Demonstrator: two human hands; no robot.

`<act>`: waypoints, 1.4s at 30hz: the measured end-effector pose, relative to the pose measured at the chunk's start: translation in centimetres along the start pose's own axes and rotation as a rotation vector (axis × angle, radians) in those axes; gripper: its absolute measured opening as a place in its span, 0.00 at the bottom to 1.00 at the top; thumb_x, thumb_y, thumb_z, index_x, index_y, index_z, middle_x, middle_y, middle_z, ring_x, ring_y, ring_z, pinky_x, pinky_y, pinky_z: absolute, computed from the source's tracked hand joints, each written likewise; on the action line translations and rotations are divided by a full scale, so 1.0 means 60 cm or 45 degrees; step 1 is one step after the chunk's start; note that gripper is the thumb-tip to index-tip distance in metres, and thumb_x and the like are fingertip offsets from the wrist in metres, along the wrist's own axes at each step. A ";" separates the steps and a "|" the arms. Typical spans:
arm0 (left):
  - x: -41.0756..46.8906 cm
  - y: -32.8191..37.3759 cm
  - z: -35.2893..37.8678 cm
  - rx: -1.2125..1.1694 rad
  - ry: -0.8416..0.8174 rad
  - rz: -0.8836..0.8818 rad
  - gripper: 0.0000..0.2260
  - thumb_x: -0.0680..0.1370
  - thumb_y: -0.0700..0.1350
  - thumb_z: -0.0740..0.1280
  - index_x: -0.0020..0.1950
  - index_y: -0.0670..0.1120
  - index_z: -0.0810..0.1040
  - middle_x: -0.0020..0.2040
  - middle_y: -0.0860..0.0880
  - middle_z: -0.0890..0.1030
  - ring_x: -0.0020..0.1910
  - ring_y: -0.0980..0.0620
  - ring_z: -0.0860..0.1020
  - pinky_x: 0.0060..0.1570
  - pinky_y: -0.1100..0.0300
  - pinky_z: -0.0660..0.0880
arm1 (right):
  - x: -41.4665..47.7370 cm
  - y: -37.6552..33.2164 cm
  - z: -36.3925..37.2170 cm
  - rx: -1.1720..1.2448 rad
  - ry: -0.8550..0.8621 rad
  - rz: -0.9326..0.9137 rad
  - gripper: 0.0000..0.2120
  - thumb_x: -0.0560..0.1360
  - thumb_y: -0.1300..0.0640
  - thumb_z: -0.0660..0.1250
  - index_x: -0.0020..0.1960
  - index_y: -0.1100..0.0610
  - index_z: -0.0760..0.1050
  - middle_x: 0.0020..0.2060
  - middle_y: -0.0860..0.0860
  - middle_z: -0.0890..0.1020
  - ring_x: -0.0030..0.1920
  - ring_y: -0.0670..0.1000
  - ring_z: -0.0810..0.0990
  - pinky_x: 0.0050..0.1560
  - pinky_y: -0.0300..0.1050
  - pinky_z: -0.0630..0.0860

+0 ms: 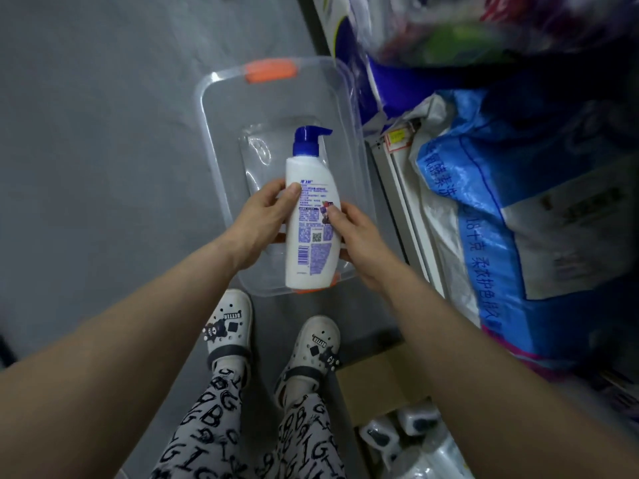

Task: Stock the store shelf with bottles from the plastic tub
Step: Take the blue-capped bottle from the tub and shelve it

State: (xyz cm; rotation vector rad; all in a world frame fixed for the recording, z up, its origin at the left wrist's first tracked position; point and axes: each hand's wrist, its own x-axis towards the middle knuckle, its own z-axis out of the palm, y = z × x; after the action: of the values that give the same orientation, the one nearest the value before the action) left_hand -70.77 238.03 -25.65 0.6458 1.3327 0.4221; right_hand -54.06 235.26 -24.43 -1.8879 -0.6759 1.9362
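1. A person's left hand (262, 219) is gripping the left side of a white pump bottle (311, 216), its thumb lying across the label and its fingers wrapping behind.
2. A clear plastic tub (211, 140) with orange handle clips (271, 71) is sitting on the grey floor just ahead of the person's feet. Nothing else is showing through its walls, which suggests this is the last bottle and the stocking is nearing its end.
3. The bottle is hanging over the tub between both hands, with its blue pump head pointing away from the person. The back label, with barcode and QR code, is facing up. The body is looking clean and undented.
4. The right hand (356, 243) is holding the bottle's right side, thumb pressing on the label.
5. The store shelf (401, 188), edged in white with a price tag (397, 138), is carrying blue-and-white bags (501, 188). The bottle is not yet on it, so placing it is the step left.
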 end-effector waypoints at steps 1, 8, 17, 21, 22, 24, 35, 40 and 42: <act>-0.017 0.015 0.001 0.003 0.000 0.002 0.16 0.83 0.53 0.59 0.67 0.47 0.72 0.54 0.47 0.83 0.51 0.51 0.84 0.50 0.51 0.80 | -0.018 -0.012 -0.001 0.001 0.001 -0.002 0.13 0.83 0.53 0.60 0.64 0.57 0.72 0.50 0.51 0.83 0.42 0.42 0.84 0.39 0.36 0.79; -0.135 0.122 0.026 0.045 -0.049 0.024 0.16 0.83 0.53 0.59 0.68 0.47 0.71 0.54 0.47 0.83 0.51 0.50 0.84 0.52 0.47 0.81 | -0.159 -0.106 -0.003 0.021 0.023 -0.029 0.16 0.83 0.54 0.60 0.68 0.60 0.70 0.50 0.52 0.83 0.40 0.42 0.84 0.35 0.33 0.78; -0.311 0.257 0.073 0.116 0.047 0.245 0.17 0.83 0.49 0.60 0.73 0.54 0.64 0.60 0.47 0.75 0.54 0.51 0.80 0.49 0.53 0.81 | -0.355 -0.225 -0.012 0.102 0.130 -0.116 0.17 0.82 0.52 0.63 0.68 0.57 0.68 0.49 0.52 0.84 0.44 0.49 0.84 0.48 0.50 0.80; -0.389 0.321 0.102 0.085 0.065 0.207 0.16 0.84 0.46 0.60 0.71 0.50 0.65 0.59 0.44 0.77 0.51 0.50 0.81 0.42 0.57 0.80 | -0.444 -0.265 -0.026 0.169 0.171 -0.139 0.11 0.84 0.52 0.59 0.64 0.55 0.72 0.49 0.53 0.84 0.47 0.51 0.82 0.51 0.53 0.79; -0.412 0.340 0.110 0.092 0.070 0.195 0.15 0.84 0.45 0.59 0.71 0.49 0.66 0.58 0.43 0.78 0.48 0.50 0.81 0.40 0.57 0.79 | -0.472 -0.276 -0.029 0.186 0.184 -0.150 0.11 0.83 0.54 0.59 0.63 0.54 0.73 0.46 0.51 0.84 0.45 0.50 0.82 0.48 0.50 0.79; -0.444 0.371 0.124 0.149 0.051 0.170 0.15 0.84 0.43 0.59 0.71 0.49 0.68 0.56 0.43 0.81 0.46 0.49 0.81 0.44 0.50 0.79 | -0.517 -0.293 -0.036 0.193 0.201 -0.180 0.11 0.83 0.59 0.59 0.62 0.53 0.74 0.43 0.49 0.83 0.39 0.45 0.81 0.39 0.41 0.77; -0.617 0.520 0.201 0.375 -0.379 0.280 0.35 0.67 0.51 0.80 0.69 0.53 0.67 0.57 0.46 0.81 0.54 0.46 0.82 0.48 0.48 0.82 | -0.743 -0.358 -0.054 0.515 0.328 -0.286 0.16 0.82 0.59 0.64 0.68 0.50 0.69 0.44 0.48 0.82 0.40 0.45 0.81 0.40 0.42 0.80; -0.682 0.574 0.239 0.516 -0.585 0.216 0.17 0.76 0.45 0.72 0.63 0.45 0.74 0.50 0.44 0.83 0.44 0.48 0.83 0.40 0.56 0.79 | -0.830 -0.363 -0.059 0.546 0.282 -0.271 0.06 0.83 0.53 0.62 0.51 0.52 0.77 0.39 0.47 0.81 0.39 0.43 0.79 0.48 0.42 0.79; -0.710 0.592 0.256 0.611 -0.669 0.213 0.16 0.78 0.44 0.70 0.63 0.43 0.75 0.48 0.46 0.83 0.42 0.50 0.83 0.37 0.58 0.79 | -0.868 -0.357 -0.058 0.598 0.333 -0.290 0.08 0.83 0.51 0.62 0.55 0.53 0.77 0.45 0.49 0.83 0.47 0.47 0.80 0.59 0.48 0.76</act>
State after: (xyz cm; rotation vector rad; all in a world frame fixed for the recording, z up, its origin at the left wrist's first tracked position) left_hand -61.58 235.35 31.12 1.1824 0.8749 0.0452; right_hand -49.71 224.10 30.73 -1.6438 -0.3060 1.5078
